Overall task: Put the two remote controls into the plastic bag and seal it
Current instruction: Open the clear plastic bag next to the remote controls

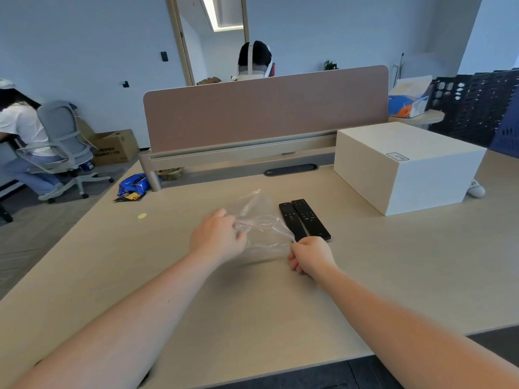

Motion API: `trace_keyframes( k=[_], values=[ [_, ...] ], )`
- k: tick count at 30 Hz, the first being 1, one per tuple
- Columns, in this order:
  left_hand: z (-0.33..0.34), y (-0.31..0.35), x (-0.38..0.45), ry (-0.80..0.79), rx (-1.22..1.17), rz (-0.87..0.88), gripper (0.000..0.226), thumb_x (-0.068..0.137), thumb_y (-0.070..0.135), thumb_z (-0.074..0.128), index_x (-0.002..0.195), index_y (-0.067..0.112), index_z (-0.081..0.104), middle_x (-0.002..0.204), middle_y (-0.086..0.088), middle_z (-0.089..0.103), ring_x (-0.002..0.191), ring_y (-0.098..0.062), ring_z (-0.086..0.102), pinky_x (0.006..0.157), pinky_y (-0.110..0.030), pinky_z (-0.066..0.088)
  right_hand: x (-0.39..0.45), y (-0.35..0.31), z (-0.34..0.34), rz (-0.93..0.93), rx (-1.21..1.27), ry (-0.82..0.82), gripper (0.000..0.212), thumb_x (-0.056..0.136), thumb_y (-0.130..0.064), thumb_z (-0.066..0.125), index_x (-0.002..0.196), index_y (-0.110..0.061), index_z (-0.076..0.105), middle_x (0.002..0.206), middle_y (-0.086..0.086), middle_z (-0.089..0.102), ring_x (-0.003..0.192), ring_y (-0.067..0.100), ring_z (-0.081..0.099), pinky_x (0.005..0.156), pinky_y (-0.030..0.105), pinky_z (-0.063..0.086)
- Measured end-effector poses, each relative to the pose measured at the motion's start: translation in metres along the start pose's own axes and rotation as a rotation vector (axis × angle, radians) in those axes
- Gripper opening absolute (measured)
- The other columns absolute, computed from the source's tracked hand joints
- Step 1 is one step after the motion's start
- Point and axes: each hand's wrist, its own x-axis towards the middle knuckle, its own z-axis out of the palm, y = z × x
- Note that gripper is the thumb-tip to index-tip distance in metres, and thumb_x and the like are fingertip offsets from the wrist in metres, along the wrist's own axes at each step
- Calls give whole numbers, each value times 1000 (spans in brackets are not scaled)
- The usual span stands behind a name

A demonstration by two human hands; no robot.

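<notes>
A clear plastic bag [259,220] with a thin red seal line is held just above the pale wooden desk [196,290]. My left hand [217,234] pinches its left edge near the seal. My right hand [309,255] grips the bag's lower right corner. Two black remote controls lie side by side on the desk just right of the bag: the left remote [292,220] and the right remote [310,219]. Both remotes are outside the bag, and neither hand touches them.
A large white box [407,167] stands on the desk at the right. A brown divider panel [266,110] runs along the desk's far edge. A small yellow sticker [142,215] lies at the left. A seated person [25,136] is far left.
</notes>
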Motion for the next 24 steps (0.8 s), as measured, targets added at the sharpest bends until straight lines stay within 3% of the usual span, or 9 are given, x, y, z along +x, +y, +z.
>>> trace_keyframes(
  k=[2,4,6,8,11,15,18,22,24],
  values=[
    [1,3,-2,-92,-8,-54,50,84,64,39,120,33,55,118,0,52,114,-28,50,91,-37,48,-2,2,2,-40,-30,-17,26,85,-9,47,62,-9,58,55,2,58,43,13,50,52,25,45],
    [4,10,-4,-150,-44,-84,58,82,72,32,122,36,52,120,0,52,114,-26,53,90,-36,47,-1,5,3,-74,-53,-25,26,87,-14,49,64,-10,60,57,0,60,46,11,53,60,29,49],
    [9,15,-4,-130,-41,-64,50,84,62,45,118,27,50,115,-5,59,107,-30,58,83,-36,48,0,7,3,-97,-72,-26,27,88,-18,50,65,-11,63,58,-2,62,50,10,55,69,34,53],
    [13,19,-4,-110,-29,-41,36,85,36,56,113,17,43,106,-12,66,96,-35,61,75,-38,50,-1,8,3,-116,-104,-37,28,90,-22,51,67,-13,64,59,-3,63,53,9,57,74,36,54],
    [18,18,-6,-59,-64,-42,28,83,9,51,106,13,35,96,-16,66,85,-39,61,66,-41,48,-2,7,0,-123,-111,-61,28,92,-23,51,70,-12,65,59,-5,61,52,7,55,71,34,52],
    [6,0,1,162,-172,-50,13,88,13,53,93,9,41,88,-15,61,80,-38,57,60,-37,37,0,6,-11,-73,-73,-33,28,90,-16,50,65,-10,61,58,0,61,46,10,51,52,23,45],
    [-8,-18,5,293,-268,-102,11,84,4,54,82,5,44,75,-18,57,72,-39,55,57,-41,39,-3,6,-16,-81,-95,-55,29,89,-25,53,67,-10,64,61,1,65,47,13,49,45,19,38],
    [-11,-16,-3,268,-296,9,14,82,7,57,73,6,47,65,-12,54,64,-33,50,55,-38,36,-12,11,-17,-220,6,67,16,87,-18,52,84,-10,65,76,1,60,58,14,47,54,23,39],
    [-9,-14,-6,271,-243,71,12,81,6,57,73,8,49,66,-10,56,64,-33,51,55,-33,34,-11,18,-18,-289,-130,201,17,87,-12,50,97,-12,63,94,4,62,70,15,53,65,26,40]
  ],
)
